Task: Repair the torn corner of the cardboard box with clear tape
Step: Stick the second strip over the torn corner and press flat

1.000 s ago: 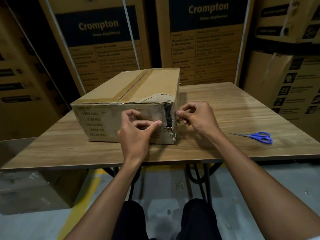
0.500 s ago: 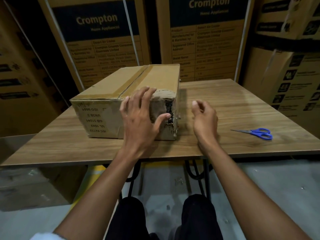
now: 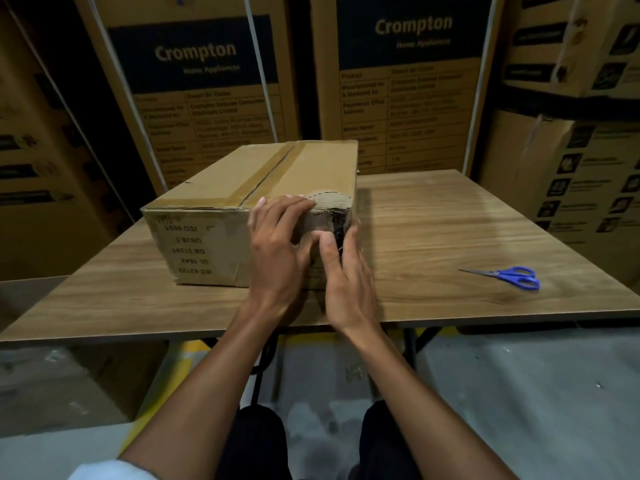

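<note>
Pressing both hands flat on the torn corner (image 3: 341, 225) of the cardboard box (image 3: 249, 206), sitting on the wooden table (image 3: 450, 237) w/ that corner facing the camera. Vs 1 s ago: no longer pinching at either side of the tear; vs 0.5 s ago: right hand (image 3: 346, 271) moving back in from hovering beside the box, now lying along the rt edge of the corner, fingers extended, gripping nothing. Left hand (image 3: 277, 251) spreading open over front face + top edge, thumb pushing twd the tear, also holding nothing. Probably smoothing clear tape down, but tape itself too transparent to confirm; dark gap still showing btwn the hands. Blue scissors (image 3: 509, 277) lying well apart on the rt, untouched. Judging repair near done, rub-down stage, maybe another strip needed.
</note>
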`<state>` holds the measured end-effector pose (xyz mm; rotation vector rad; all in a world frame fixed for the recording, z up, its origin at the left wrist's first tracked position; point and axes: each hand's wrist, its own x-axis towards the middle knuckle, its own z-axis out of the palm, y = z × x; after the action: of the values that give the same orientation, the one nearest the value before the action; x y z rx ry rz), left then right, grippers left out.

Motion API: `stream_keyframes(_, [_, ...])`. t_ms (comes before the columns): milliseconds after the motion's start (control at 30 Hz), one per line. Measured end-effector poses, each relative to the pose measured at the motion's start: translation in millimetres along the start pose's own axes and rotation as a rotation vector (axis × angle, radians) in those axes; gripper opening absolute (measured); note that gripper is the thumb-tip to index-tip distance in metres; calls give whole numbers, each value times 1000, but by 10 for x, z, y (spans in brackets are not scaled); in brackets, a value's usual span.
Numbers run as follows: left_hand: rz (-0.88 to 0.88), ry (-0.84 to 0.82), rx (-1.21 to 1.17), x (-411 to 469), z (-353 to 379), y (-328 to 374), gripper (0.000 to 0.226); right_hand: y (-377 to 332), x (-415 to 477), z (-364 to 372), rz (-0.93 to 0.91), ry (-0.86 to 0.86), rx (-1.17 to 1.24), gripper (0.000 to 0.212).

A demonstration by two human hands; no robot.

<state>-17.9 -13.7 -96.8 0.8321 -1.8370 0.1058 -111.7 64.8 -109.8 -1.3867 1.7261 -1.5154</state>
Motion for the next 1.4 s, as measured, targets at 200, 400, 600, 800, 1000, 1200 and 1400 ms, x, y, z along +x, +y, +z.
stream_keyframes(200, [7, 2, 7, 49, 3, -10, 40, 59, 304, -73, -2, 22, 49, 89])
stream_keyframes(400, [12, -9, 1, 58, 9, -27, 40, 90, 256, -319, 47, 327, 339, 65])
stream_keyframes(600, [32, -2, 25, -8, 52, -32, 32, 92, -102, 8, 40, 180, 184, 72])
stream_keyframes(800, [123, -61, 93, -1, 16, -143, 49, 10, 96, 6, -4, 155, 143, 78])
stream_keyframes(1000, [137, -117, 86, -20, -21, -175, 63, 31, 207, -107, 39, 80, 125, 76])
stream_keyframes(1200, [157, -142, 104, -28, -51, -182, 76, 123, -63, 63, -8, 255, 16, 62])
stream_keyframes(1400, [107, -97, 72, -20, -19, -129, 64, 62, 125, 47, 5, 192, -41, 54])
